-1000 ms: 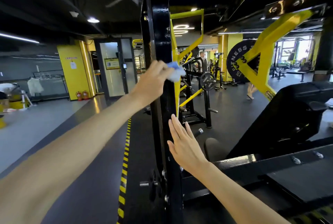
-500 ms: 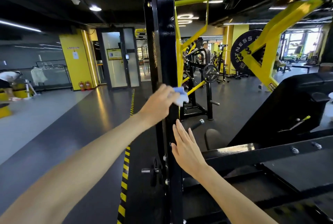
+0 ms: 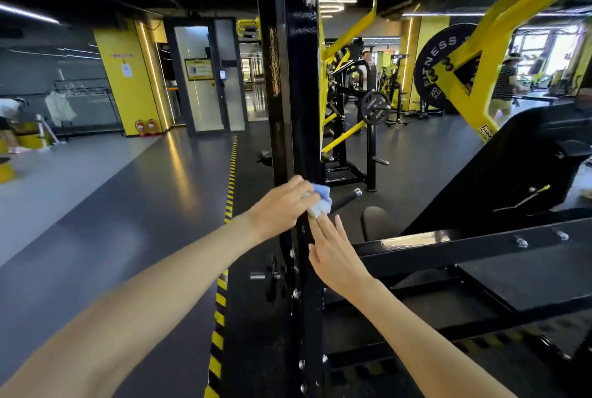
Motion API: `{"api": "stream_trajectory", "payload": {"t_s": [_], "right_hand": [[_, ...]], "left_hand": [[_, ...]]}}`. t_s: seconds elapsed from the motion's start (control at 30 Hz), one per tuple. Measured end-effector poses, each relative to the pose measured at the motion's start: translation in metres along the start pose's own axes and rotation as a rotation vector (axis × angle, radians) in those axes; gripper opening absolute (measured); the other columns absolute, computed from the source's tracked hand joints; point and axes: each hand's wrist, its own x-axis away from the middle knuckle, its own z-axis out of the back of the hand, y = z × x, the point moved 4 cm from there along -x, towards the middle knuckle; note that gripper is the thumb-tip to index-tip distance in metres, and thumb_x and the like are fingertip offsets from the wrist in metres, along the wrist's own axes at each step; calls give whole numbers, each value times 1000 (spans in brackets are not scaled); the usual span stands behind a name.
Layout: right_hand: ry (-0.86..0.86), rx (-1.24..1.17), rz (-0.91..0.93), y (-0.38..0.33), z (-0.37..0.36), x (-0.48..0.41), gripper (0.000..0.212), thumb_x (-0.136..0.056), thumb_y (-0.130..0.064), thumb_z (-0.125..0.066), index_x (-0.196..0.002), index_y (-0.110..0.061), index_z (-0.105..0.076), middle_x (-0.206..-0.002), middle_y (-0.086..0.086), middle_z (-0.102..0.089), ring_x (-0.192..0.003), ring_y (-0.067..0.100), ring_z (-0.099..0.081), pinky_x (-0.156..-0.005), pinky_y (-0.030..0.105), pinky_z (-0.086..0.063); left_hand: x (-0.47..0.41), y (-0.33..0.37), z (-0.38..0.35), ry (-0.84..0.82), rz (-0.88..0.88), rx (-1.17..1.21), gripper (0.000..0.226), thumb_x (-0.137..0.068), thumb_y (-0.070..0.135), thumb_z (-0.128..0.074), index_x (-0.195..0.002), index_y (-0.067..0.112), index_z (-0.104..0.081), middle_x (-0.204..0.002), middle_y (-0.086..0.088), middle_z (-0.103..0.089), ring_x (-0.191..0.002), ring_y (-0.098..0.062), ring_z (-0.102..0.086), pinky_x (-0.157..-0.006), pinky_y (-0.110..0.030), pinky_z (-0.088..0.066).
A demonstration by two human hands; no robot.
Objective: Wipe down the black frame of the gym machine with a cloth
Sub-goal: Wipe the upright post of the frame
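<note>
view: head-worn, wide-angle | faces: forward, slightly down | range: black frame point(image 3: 301, 109) close, dead ahead, centre

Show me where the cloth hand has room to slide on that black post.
Above the left hand and cloth the black post runs bare. Below is crowded: the right hand sits there, then bolts and a side peg.

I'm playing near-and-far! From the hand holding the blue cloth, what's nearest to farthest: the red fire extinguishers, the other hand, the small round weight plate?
1. Right hand, just below the left hand and its cloth.
2. Small weight plate, farther back, to the right.
3. Fire extinguishers, far back on the left.
</note>
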Motion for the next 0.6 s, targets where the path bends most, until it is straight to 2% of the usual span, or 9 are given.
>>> {"api": "stream_trajectory", "payload": {"t_s": [0.07, 0.13, 0.2, 0.3, 0.37, 0.4, 0.47, 0.53, 0.6], "right_hand": [[-45, 26, 11, 3, 1, 8, 65, -77, -15, -71, -134, 5, -49, -133, 17, -55, -123, 27, -55, -107, 45, -33], [-49, 44, -3, 7, 3, 15, 66, -72, -17, -75, -131, 4, -54, -137, 17, -53, -126, 25, -53, -103, 44, -43], [-41, 11, -29, 9, 8, 16, 64, -77, -16, -72, -133, 5, -51, -146, 19, -43, -134, 24, -45, -105, 45, -43], [-8, -87, -26, 6, 19, 7, 63, -96, -14, -46, -151, 1, -17, -161, 15, -5, -147, 20, -18, -120, 40, -12], [-8, -116, -39, 2, 22, 1, 64, -100, -15, -38, -153, -3, -4, -161, 12, 6, -149, 20, -4, -120, 36, -3], [2, -131, -52, 0, 23, -2, 65, -100, -15, -38, -153, -4, -2, -161, 12, 7, -149, 21, -2, -120, 36, -2], [4, -158, -78, -2, 22, -3, 65, -101, -16, -37, -153, -5, 0, -161, 12, 8, -149, 22, -2, -119, 34, -1], [9, -184, -91, -1, 20, -4, 65, -101, -16, -37, -153, -4, 0, -161, 12, 9, -149, 21, -3, -117, 30, 4], [9, -218, -97, 2, 15, -3, 65, -101, -14, -38, -152, -4, 0, -161, 12, 9, -149, 20, -10, -114, 28, 7]], "left_hand": [[7, 5, -11, -144, 9, 31, 35, -72, -13, -64, -102, 5, -66, -96, -8, -59, -91, -18, -44, -65, -28, -53], [-8, -3, -4, -199, 102, 86, 34, -82, -12, -51, -108, 7, -65, -100, -7, -55, -94, -17, -44, -76, -35, -51], [-31, -13, 26, -27, 239, 205, 38, -85, -12, -46, -113, 5, -65, -100, -8, -52, -94, -16, -43, -83, -29, -44], [-67, -33, 90, 416, 380, 195, 33, -87, -10, -46, -109, 3, -67, -96, -12, -51, -93, -14, -41, -78, -15, -32], [-91, -43, 125, 574, 395, 67, 29, -89, -8, -47, -109, 0, -66, -95, -13, -53, -90, -18, -43, -72, -15, -35], [-101, -46, 132, 583, 365, -5, 28, -88, -8, -48, -110, -1, -65, -94, -13, -54, -89, -20, -45, -68, -20, -39], [-113, -47, 128, 489, 260, -109, 32, -83, -14, -51, -109, -1, -65, -93, -13, -55, -87, -24, -47, -65, -27, -42], [-109, -47, 108, 398, 173, -165, 39, -76, -20, -52, -107, -1, -65, -96, -14, -58, -88, -24, -44, -69, -23, -35], [-96, -46, 90, 362, 169, -119, 39, -76, -19, -49, -108, -1, -64, -101, -15, -59, -91, -22, -40, -70, -24, -36]]}}
